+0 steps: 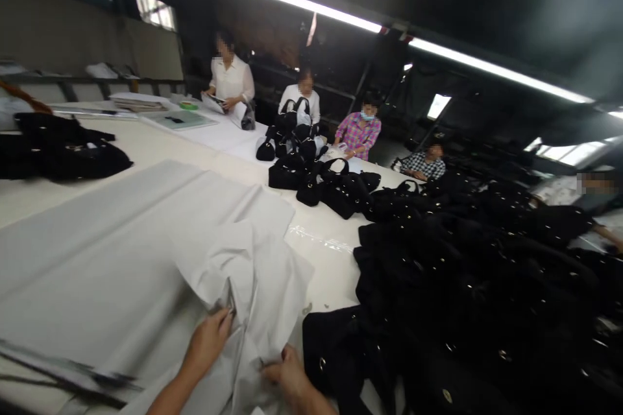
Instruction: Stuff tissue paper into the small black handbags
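A large light grey sheet (121,240), paper or thin cloth, is spread over the table in front of me. Its right part is bunched into folds. My left hand (209,337) pinches the sheet at the crumpled middle, fingers closed. To the right and nearer to me, my right hand (287,373) is closed on the sheet's lower right part. Beside that hand lies a black bag (335,343) with a metal ring, at the edge of a big heap of black bags (467,298). Both hands look slightly blurred.
Black bags (321,175) run along the table (321,233). Dark cloth pieces (68,149) lie at the left. Several co-workers, one in a white blouse (233,84), are at the far side. A green tape roll (188,106) sits near a glass-like board (180,118). Dark straps (63,369) lie lower left.
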Motion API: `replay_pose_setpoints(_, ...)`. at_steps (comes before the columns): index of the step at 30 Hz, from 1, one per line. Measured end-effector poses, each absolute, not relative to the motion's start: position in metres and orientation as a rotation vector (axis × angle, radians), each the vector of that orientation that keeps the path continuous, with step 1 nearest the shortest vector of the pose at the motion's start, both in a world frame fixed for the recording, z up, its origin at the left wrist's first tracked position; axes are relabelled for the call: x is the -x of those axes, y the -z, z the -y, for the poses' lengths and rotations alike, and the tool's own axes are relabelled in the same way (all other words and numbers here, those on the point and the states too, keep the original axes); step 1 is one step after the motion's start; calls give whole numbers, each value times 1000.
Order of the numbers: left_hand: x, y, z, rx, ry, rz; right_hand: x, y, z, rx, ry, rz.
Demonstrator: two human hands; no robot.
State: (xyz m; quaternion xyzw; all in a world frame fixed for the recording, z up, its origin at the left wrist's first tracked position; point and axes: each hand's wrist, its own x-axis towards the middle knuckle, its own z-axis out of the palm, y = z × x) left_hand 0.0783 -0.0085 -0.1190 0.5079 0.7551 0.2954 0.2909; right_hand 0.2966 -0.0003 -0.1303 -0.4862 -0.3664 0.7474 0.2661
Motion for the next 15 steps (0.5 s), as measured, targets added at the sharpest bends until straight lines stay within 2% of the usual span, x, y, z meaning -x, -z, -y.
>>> replay_pose_setpoints(5,-176,59,-10,-1311,-999,-1566,-306,80,-5,819,-2333,590)
replay_pose_setpoints(10,-244,2,5,-1174,-944,-1319,-357,57,-15,781,-2432,438)
replay_pose_setpoints(13,-260,-9,22,-1081,-946,-1314,-383,31,-19,708,-2399,498)
replay_pose_setpoints(15,-253,-8,28,-1127,-996,-1527,-398,5,-19,665,-2285,559)
